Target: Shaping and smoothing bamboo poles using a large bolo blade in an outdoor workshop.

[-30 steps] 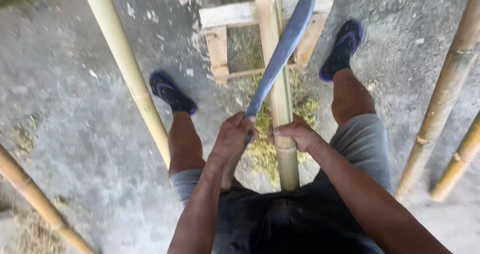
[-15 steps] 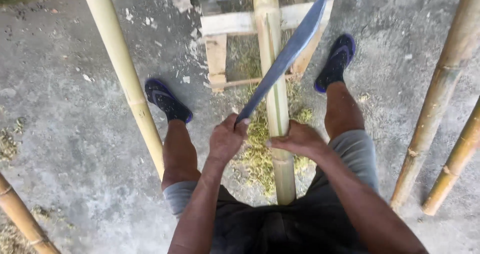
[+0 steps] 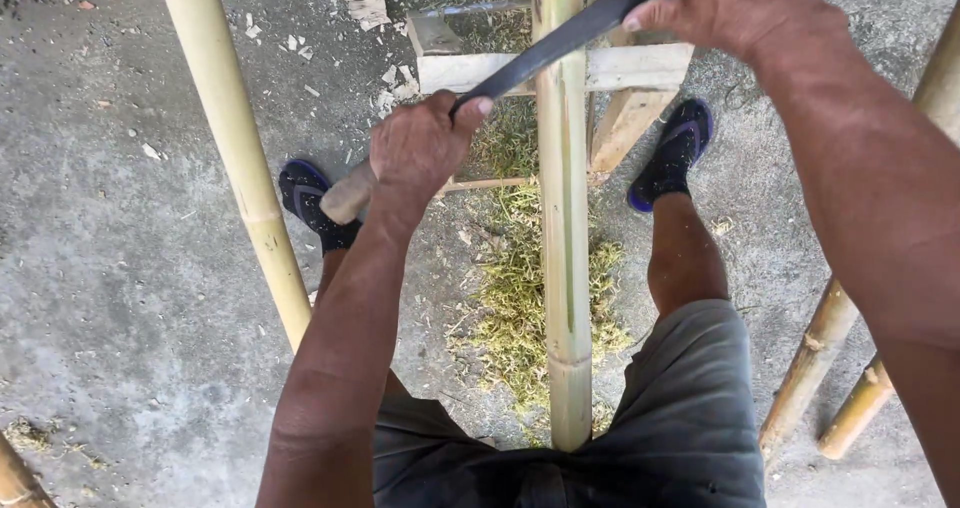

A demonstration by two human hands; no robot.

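Left hand (image 3: 415, 153) closed tight round the pale wooden handle (image 3: 348, 196) of a long dark steel blade (image 3: 560, 40); handle butt sticks out below the fist. Right hand (image 3: 725, 6) clasps the blade's far end, fingers curled over its back. Blade lies crosswise on the pale yellow bamboo pole (image 3: 562, 218), touching it between the two grips. Pole runs from the lap out over a rough wooden stand (image 3: 610, 68). Greenish bamboo shavings (image 3: 515, 298) heaped under the pole. Second bamboo pole (image 3: 235, 148) left of the handle grip.
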